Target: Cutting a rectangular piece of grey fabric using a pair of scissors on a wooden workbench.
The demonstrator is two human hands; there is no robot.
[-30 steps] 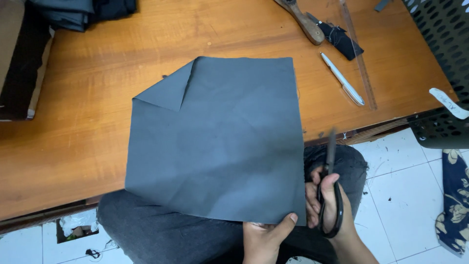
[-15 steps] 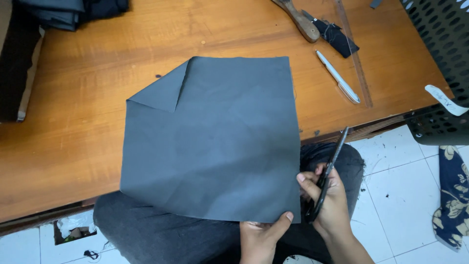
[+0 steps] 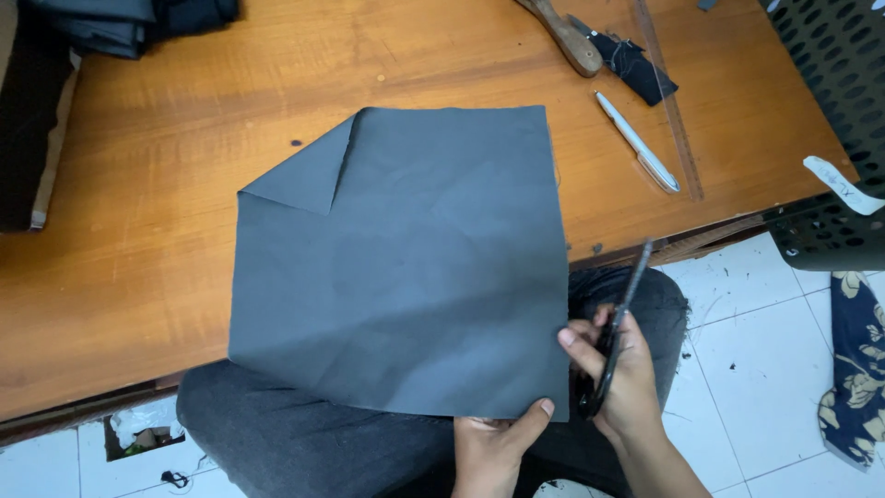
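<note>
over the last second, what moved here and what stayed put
The right hand tilted the black scissors from pointing straight up to leaning right, blades beside the grey fabric's right edge. The left hand keeps pinching the fabric's lower right corner. The fabric, its folded top-left corner, the white pen and the wooden table stayed as they were.

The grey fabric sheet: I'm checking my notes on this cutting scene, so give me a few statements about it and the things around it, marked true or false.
1. The grey fabric sheet has its top-left corner folded over. True.
2. The right hand holds black scissors. True.
3. The left hand holds the white pen. False: it pinches the fabric's bottom edge; the pen lies on the wooden table.
4. The fabric lies wholly on the table. False: its lower part overhangs the lap.
</note>
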